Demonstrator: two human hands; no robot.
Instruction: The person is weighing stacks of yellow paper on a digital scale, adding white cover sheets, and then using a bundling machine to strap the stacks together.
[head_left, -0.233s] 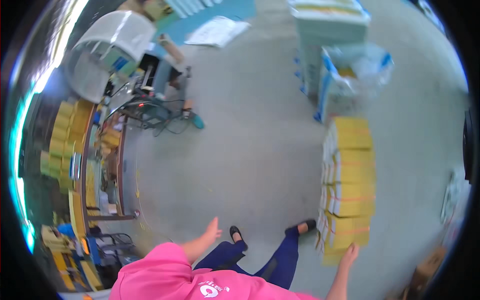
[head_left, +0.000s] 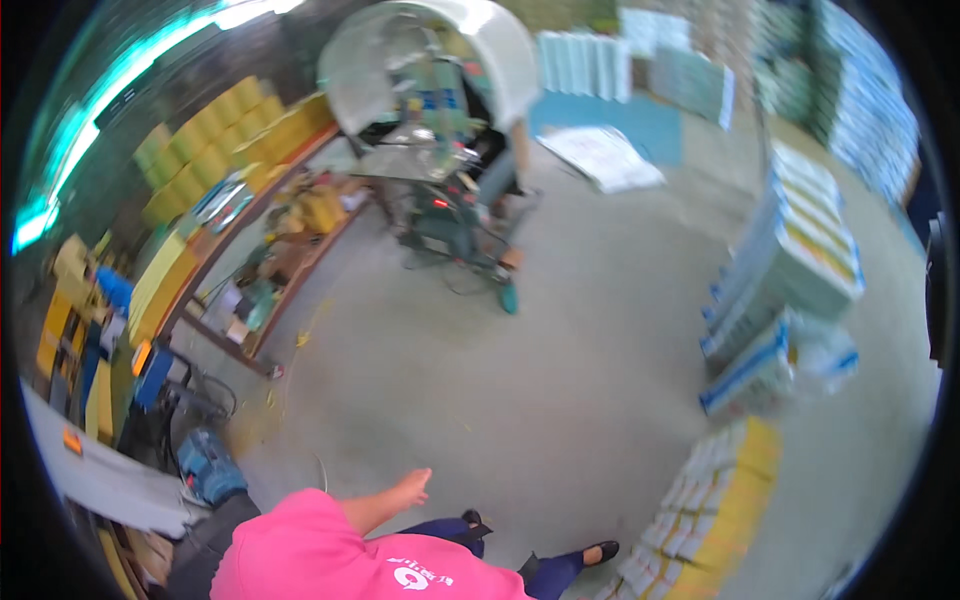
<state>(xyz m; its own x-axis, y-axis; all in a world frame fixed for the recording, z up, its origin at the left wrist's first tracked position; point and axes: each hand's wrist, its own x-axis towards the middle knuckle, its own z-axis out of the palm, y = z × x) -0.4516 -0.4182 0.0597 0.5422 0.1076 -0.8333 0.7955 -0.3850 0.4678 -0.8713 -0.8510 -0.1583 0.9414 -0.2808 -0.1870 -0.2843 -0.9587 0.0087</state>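
On a grey concrete workshop floor [head_left: 560, 330], the person's left hand [head_left: 412, 489] swings loose and open, grasping nothing, over bare floor, while the right hand is out of view, and the nearest stack of yellow-edged bundles [head_left: 700, 510] stands low right, apart from it.

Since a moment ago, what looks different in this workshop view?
The view has swung: the yellow stack of packs has slid toward the lower right corner, and the machine with the clear hood now sits near top centre. The left hand stays empty, held out over the grey floor. The right hand, earlier beside the stack, is out of view. Nothing was picked up or set down.
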